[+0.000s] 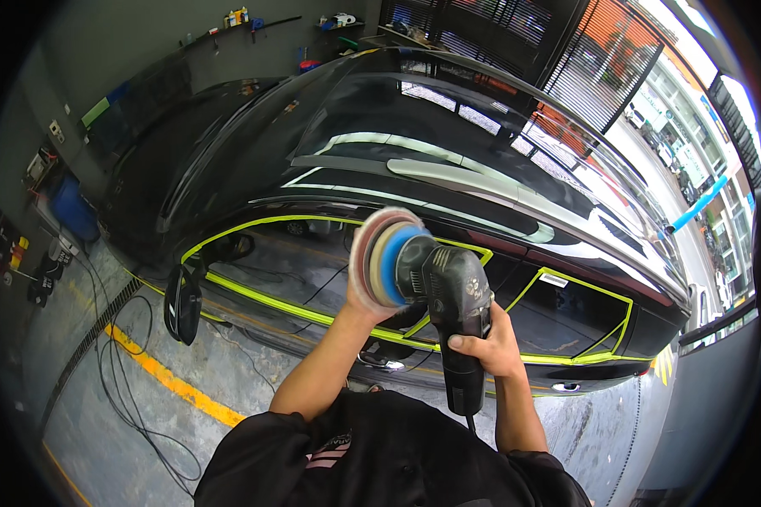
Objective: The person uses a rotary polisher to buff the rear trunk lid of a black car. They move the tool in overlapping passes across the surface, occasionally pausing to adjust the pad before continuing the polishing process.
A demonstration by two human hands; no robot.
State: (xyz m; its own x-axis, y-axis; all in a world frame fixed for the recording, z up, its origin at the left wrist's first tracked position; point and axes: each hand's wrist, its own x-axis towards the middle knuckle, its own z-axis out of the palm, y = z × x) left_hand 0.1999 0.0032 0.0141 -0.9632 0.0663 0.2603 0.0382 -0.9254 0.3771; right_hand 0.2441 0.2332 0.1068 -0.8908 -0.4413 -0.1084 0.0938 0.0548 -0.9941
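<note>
My right hand (492, 345) is wrapped round the body of a black polisher (457, 300), thumb across the handle. Its round pad (370, 266), layered in maroon, cream and blue, is tilted on edge and faces left. My left hand (355, 297) is up against the pad's far side; its fingers are hidden behind the pad. Beyond the tool stands a black car (347, 110), its side windows edged with yellow-green masking tape (271, 306). The pad appears lifted off the car, in front of the windows.
The car's side mirror (182, 304) juts out at left, and a roof rail (465, 182) runs along the top. A black cable (123, 384) lies looped on the floor. A blue bin (74, 207) stands by the left wall. Slatted doors (604, 63) are at the back right.
</note>
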